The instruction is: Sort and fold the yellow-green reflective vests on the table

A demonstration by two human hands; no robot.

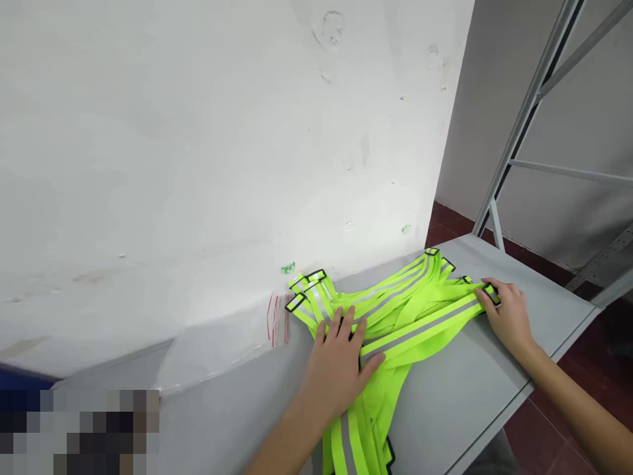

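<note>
Neon yellow-green straps (420, 333) with grey reflective stripes and black buckles lie in a layered pile on a grey table. My left hand (339, 363) rests on the middle of the pile, palm down with its fingers spread. At the pile's right end, my right hand (504, 310) pinches a strap end by its black buckle (491, 294), between thumb and fingers. The pile fans out toward the upper left, the back and the bottom of the view.
Clear plastic bags (217, 349) with red lines at their edge lie left of the pile. A white wall (222, 132) rises behind the grey table (459, 396). A metal frame (524, 119) stands at the right, over a dark red floor (539, 429).
</note>
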